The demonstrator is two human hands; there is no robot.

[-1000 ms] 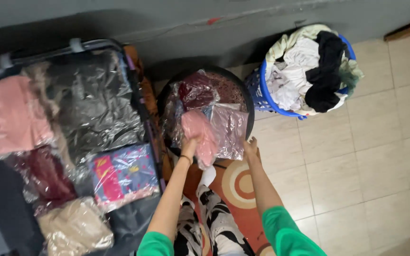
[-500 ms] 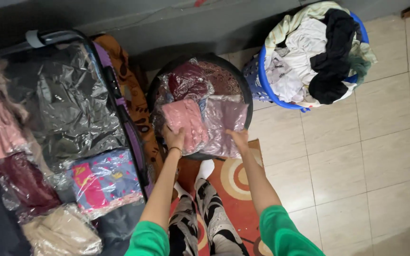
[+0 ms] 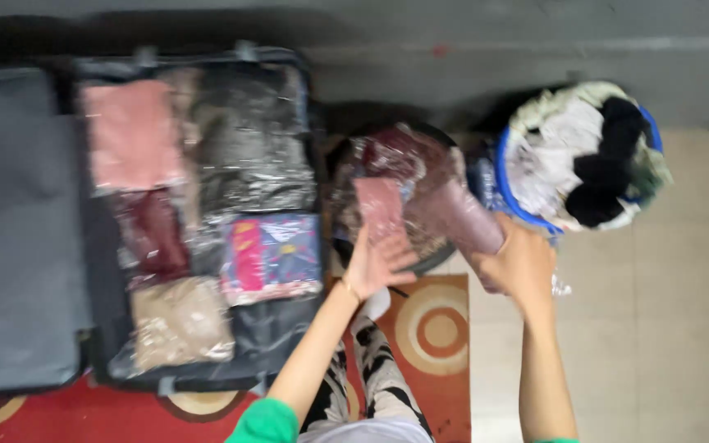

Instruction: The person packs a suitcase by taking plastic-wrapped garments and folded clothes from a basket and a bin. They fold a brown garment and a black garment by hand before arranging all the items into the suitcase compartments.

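The right hand (image 3: 523,264) had its grip closed around a mauve cloth in a clear plastic bag (image 3: 461,220), lifted at the edge of the round dark tub (image 3: 436,250). The left hand (image 3: 373,264) lay flat and open against a pink bagged cloth (image 3: 380,207) in the same tub. The bags looked light, soft and squashy, and the shiny plastic seemed slippery, so holding one across its middle seemed best

Motion blur smears everything, so the packets' contents in the open suitcase (image 3: 198,221) can't be read. The right hand (image 3: 520,264) covers the mauve packet's (image 3: 461,217) lower end (grip unclear); the green sleeves are cut off by the bottom edge.
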